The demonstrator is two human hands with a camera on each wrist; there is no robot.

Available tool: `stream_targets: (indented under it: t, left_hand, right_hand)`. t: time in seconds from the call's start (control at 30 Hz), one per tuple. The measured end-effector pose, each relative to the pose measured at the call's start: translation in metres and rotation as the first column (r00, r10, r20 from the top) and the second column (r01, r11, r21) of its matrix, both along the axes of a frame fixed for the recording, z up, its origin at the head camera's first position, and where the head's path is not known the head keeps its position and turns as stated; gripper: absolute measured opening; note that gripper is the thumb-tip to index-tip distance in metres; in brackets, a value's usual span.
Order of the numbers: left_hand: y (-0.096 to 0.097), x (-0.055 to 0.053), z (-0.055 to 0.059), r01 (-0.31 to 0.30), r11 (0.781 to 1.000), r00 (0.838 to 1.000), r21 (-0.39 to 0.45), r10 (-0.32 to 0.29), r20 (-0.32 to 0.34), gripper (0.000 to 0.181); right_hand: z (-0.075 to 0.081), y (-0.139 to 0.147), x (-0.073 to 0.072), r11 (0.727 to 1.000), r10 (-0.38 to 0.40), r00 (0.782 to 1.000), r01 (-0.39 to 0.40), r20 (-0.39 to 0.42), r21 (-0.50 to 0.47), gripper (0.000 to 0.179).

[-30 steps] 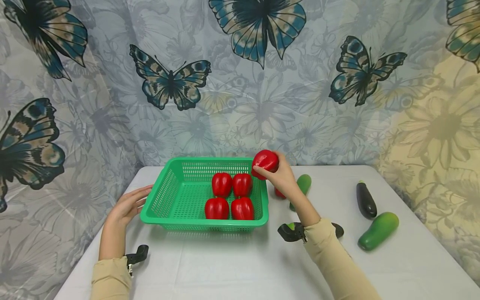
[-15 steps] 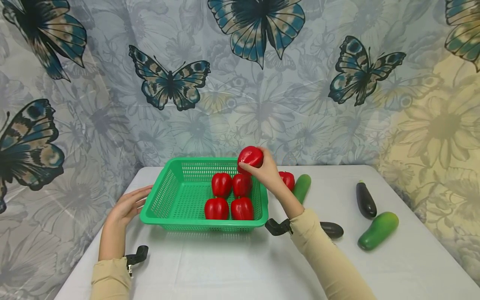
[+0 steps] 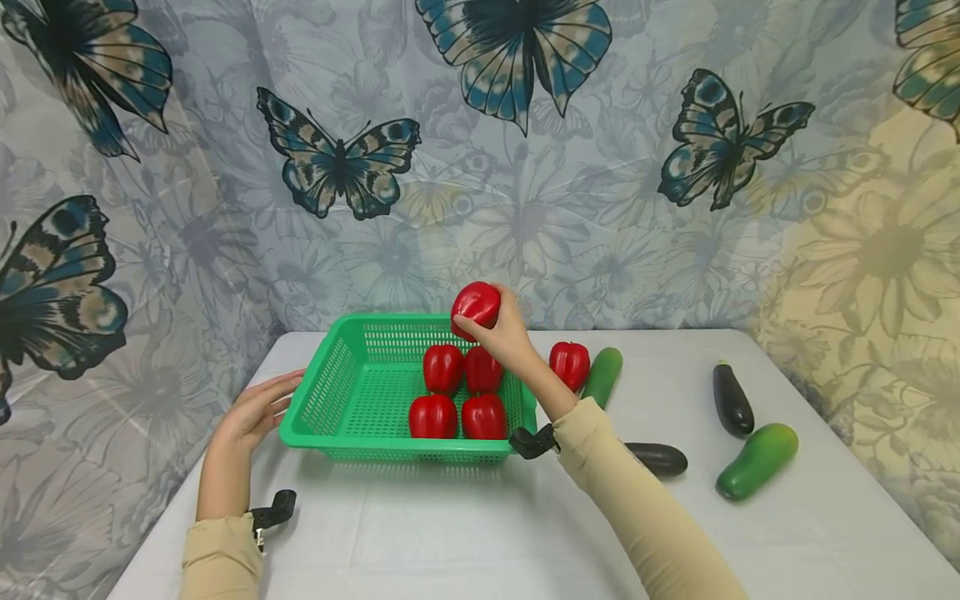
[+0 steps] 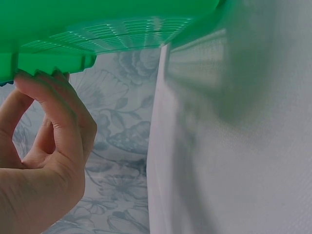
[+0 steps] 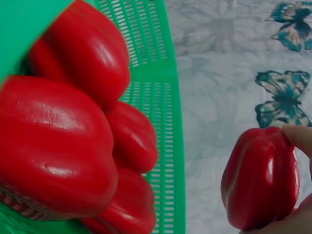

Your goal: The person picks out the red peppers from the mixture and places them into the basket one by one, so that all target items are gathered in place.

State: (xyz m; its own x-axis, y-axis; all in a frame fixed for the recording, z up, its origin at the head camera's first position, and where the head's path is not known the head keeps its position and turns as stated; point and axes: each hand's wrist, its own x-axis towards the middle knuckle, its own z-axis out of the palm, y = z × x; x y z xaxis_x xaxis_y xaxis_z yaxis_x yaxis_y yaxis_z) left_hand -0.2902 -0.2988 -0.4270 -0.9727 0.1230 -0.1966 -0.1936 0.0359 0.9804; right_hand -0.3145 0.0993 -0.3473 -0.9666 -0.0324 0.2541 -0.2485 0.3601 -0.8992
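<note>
My right hand (image 3: 507,335) grips a red bell pepper (image 3: 476,308) between thumb and fingers, raised over the back right of the green basket (image 3: 412,447). The right wrist view shows that held pepper (image 5: 258,180) apart from the basket wall. Several red bell peppers (image 3: 433,417) sit upright in the right half of the basket. At the basket's left end, my left hand (image 3: 258,412) touches the rim from outside with its fingertips. In the left wrist view, the left hand's bent fingers (image 4: 58,107) meet the rim (image 4: 44,68) from below.
Right of the basket stand another red bell pepper (image 3: 570,364) and a cucumber (image 3: 603,375). An eggplant (image 3: 658,459) lies partly behind the right sleeve. Farther right are an upright-lying eggplant (image 3: 732,400) and a thick green vegetable (image 3: 756,462). A butterfly-print cloth (image 3: 525,242) hangs behind the white table.
My right hand has carried the bell pepper leftward and slightly up, from the basket's right edge to above its inside. The pepper beside the cucumber has come into full view. My left hand stays put.
</note>
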Motion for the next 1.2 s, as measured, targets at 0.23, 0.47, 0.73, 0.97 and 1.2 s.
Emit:
stream_targets:
  t: [0.23,0.47,0.73,0.97,1.2]
  left_hand:
    - [0.0,-0.001,0.0,-0.019,1.0,1.0,0.008,0.019,0.012,0.014]
    - [0.001,0.001,0.001,-0.003,1.0,1.0,0.018,0.003,0.009,0.014]
    - [0.0,0.0,0.0,0.004,1.0,1.0,0.026,-0.004,0.002,0.015]
    - [-0.001,-0.001,-0.002,0.006,1.0,1.0,-0.018,-0.006,0.012,0.018]
    - [-0.001,-0.002,-0.003,0.004,1.0,1.0,-0.022,-0.004,0.0,0.018]
  right_hand:
    - [-0.002,-0.011,-0.006,0.999,0.039,0.999,-0.039,0.024,-0.01,0.084]
    - [-0.006,-0.021,-0.01,0.996,0.088,0.994,-0.089,0.069,0.001,0.083]
    - [-0.008,-0.033,-0.013,0.989,0.133,0.986,-0.14,0.105,0.055,0.079]
    - [-0.009,-0.038,-0.012,0.981,0.183,0.96,-0.194,0.213,0.03,0.078]
    - [-0.013,-0.042,-0.014,0.972,0.23,0.931,-0.234,0.283,-0.019,0.078]
